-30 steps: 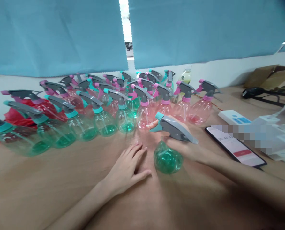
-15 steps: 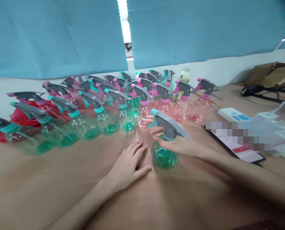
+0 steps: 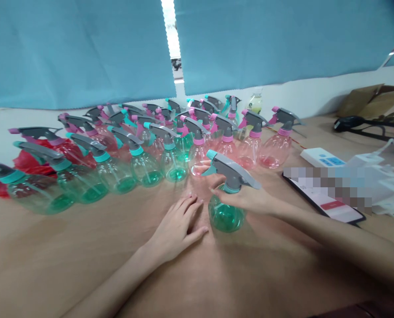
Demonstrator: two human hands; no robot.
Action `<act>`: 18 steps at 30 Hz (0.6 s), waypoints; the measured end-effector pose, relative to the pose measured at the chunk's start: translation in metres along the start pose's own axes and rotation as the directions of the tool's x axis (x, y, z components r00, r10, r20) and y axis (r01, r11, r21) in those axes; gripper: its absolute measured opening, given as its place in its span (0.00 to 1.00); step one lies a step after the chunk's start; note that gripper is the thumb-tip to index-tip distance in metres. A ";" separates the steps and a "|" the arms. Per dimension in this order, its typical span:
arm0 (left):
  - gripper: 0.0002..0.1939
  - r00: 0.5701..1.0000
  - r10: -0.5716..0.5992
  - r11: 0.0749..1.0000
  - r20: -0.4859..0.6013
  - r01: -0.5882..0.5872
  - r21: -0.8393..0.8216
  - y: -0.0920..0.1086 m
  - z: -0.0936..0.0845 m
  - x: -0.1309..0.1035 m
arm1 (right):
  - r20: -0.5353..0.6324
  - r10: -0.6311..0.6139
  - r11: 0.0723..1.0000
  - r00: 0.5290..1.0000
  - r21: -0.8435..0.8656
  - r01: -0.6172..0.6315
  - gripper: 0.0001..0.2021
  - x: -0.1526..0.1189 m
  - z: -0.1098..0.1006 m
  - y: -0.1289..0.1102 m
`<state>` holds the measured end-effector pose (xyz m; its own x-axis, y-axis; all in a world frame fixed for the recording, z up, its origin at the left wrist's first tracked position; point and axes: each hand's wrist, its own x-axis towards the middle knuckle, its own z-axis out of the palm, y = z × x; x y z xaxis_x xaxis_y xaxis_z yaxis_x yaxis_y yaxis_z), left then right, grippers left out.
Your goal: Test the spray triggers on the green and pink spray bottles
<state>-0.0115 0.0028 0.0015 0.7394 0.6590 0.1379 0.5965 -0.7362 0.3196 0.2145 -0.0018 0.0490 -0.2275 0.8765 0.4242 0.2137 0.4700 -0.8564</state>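
Observation:
A clear green spray bottle (image 3: 227,216) with a grey and turquoise trigger head stands upright on the table, close to the middle of the head view. My right hand (image 3: 249,198) is wrapped around its neck from the right, below the spray head; some fingers reach out past the trigger on the far side. To the left of this bottle, my left hand (image 3: 176,227) lies palm down on the brown table (image 3: 170,287), fingers stretched out, holding nothing. A green bottle (image 3: 176,170) and a pink bottle (image 3: 198,157) stand just beyond the hands.
Several green and pink spray bottles stand in rows towards the back; red plastic (image 3: 34,161) lies among those at left. On the right are a phone (image 3: 344,212), a white device (image 3: 322,157), a clear plastic object (image 3: 378,170) and a cardboard box (image 3: 362,104). Blue cloth (image 3: 84,48) hangs behind.

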 end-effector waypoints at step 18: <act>0.31 1.000 -0.001 0.999 0.018 0.000 0.051 0.001 0.000 0.000 | 0.070 0.030 0.999 0.997 -0.016 -0.029 0.08 0.002 -0.003 -0.008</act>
<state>-0.0105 0.0023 0.0019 0.7447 0.6565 0.1206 0.6113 -0.7433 0.2716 0.2149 -0.0037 0.0578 -0.2871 0.8807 0.3768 0.2353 0.4462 -0.8635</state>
